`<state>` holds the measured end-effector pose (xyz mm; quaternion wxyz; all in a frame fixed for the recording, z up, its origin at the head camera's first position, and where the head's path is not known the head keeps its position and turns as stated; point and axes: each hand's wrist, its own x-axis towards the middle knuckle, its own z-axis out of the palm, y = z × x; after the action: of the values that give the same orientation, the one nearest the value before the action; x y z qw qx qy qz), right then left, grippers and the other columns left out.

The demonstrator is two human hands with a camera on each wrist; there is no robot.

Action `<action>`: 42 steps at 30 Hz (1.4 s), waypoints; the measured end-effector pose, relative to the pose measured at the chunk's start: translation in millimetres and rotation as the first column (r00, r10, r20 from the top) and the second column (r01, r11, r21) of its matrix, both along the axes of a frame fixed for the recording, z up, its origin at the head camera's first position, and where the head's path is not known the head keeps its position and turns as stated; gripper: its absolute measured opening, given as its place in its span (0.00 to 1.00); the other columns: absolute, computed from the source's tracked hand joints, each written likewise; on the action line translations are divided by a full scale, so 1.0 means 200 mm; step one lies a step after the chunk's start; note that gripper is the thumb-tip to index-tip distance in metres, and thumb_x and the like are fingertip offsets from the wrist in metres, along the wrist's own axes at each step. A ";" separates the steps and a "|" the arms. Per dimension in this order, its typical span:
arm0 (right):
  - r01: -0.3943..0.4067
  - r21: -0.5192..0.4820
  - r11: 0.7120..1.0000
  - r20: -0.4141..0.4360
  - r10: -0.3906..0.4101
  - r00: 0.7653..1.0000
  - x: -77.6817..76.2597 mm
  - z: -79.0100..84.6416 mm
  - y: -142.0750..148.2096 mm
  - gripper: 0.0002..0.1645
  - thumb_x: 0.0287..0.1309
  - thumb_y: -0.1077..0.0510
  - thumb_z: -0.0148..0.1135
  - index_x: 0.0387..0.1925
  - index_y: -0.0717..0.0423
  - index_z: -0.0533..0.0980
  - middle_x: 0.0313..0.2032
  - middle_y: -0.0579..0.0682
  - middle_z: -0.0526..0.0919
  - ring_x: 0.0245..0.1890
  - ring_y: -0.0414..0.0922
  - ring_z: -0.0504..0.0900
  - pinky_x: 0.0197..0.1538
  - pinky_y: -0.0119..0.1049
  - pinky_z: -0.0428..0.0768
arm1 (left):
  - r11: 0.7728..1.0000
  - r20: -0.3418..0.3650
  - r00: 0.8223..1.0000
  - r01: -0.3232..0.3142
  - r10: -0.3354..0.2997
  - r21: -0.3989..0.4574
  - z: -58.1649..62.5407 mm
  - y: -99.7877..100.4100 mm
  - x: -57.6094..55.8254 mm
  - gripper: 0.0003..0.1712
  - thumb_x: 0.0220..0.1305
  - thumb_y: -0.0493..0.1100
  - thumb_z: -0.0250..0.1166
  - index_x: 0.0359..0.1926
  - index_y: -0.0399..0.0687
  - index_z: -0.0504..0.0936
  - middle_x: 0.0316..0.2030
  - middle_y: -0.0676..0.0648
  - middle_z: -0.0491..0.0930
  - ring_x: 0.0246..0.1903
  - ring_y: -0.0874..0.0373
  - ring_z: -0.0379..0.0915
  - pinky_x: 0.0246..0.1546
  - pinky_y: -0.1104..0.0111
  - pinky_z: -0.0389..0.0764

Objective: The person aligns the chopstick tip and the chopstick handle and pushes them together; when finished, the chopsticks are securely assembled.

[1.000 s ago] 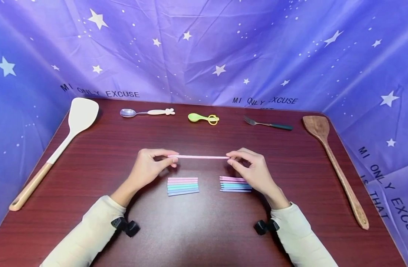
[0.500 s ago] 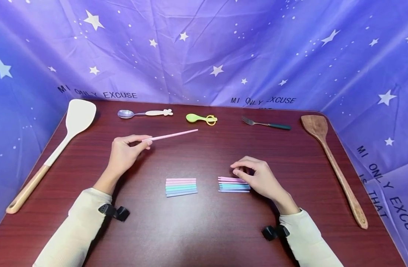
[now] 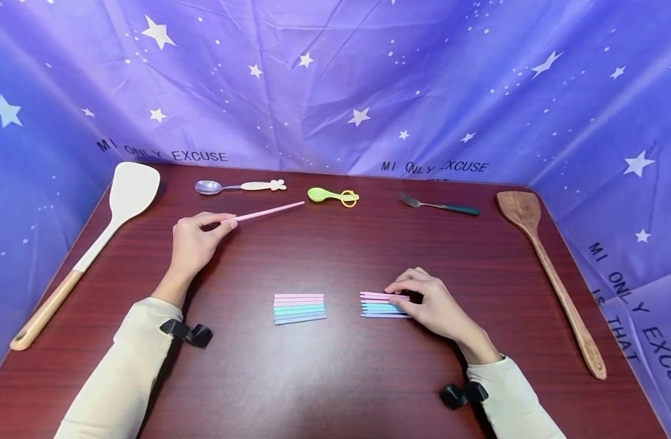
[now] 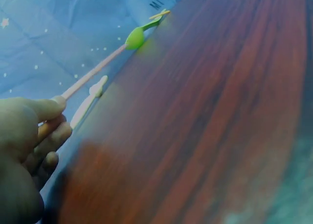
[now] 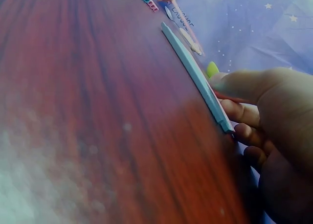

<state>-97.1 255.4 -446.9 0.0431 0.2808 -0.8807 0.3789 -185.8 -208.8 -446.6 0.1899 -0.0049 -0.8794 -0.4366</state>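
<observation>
My left hand (image 3: 195, 241) pinches a long, thin pink stick (image 3: 266, 213) by one end, above the table's far left part. The stick's free end points right, towards the green spoon (image 3: 323, 194). My right hand (image 3: 431, 302) is down at the right group of short sticks (image 3: 373, 306), which are pink, green and blue with narrow tips. Its thumb and forefinger lie on either side of the pink sticks at the top of that group; whether they grip one is unclear. A second group of short sticks (image 3: 299, 308) in similar colours lies to the left.
Along the back lie a metal spoon (image 3: 208, 187) with a white handle and a fork (image 3: 440, 205) with a dark green handle. A white spatula (image 3: 135, 189) lies at the left edge, a wooden turner (image 3: 555, 274) at the right. Starry cloth (image 3: 324, 91) surrounds the table (image 3: 313, 378).
Both hands held the long pink stick at first. The right hand let go and came down to the right group, while the left hand carried the stick away to the back left.
</observation>
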 end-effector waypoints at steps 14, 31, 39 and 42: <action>-0.003 0.002 1.000 -0.027 0.003 1.000 0.00 -0.01 0.00 0.14 0.56 0.65 0.75 0.40 0.42 0.88 0.38 0.37 0.84 0.42 0.36 0.78 0.44 0.27 0.72 | 0.992 -0.003 0.999 0.041 -0.042 -0.119 -0.01 -0.03 -0.02 0.08 0.59 0.38 0.76 0.39 0.39 0.92 0.40 0.34 0.86 0.45 0.40 0.80 0.55 0.41 0.65; -0.002 -0.003 1.000 -0.010 0.002 1.000 0.00 -0.01 -0.01 0.13 0.57 0.65 0.74 0.40 0.43 0.88 0.37 0.37 0.85 0.41 0.36 0.78 0.44 0.29 0.73 | 0.991 0.006 0.999 0.044 -0.043 -0.127 0.00 -0.01 0.00 0.10 0.60 0.39 0.75 0.42 0.41 0.92 0.43 0.34 0.86 0.49 0.40 0.79 0.55 0.42 0.66; -0.009 -0.008 1.000 -0.007 0.009 1.000 0.00 -0.01 -0.01 0.12 0.58 0.63 0.74 0.40 0.42 0.88 0.37 0.36 0.85 0.41 0.37 0.78 0.44 0.30 0.74 | 0.988 -0.002 0.992 0.127 -0.128 -0.093 0.07 0.12 0.14 0.10 0.58 0.39 0.77 0.43 0.46 0.92 0.44 0.41 0.88 0.50 0.44 0.83 0.52 0.60 0.72; -0.002 -0.006 1.000 -0.006 0.002 1.000 0.01 -0.01 -0.01 0.12 0.58 0.63 0.74 0.39 0.41 0.88 0.37 0.36 0.85 0.41 0.36 0.78 0.43 0.29 0.74 | 0.977 0.020 0.980 0.201 -0.200 -0.075 0.06 0.19 0.21 0.10 0.58 0.39 0.77 0.43 0.49 0.92 0.43 0.45 0.89 0.49 0.48 0.84 0.51 0.68 0.73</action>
<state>-95.8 253.4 -448.3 0.0464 0.2828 -0.8791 0.3808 -144.8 -170.5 -433.7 0.1392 -0.0982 -0.8915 -0.4197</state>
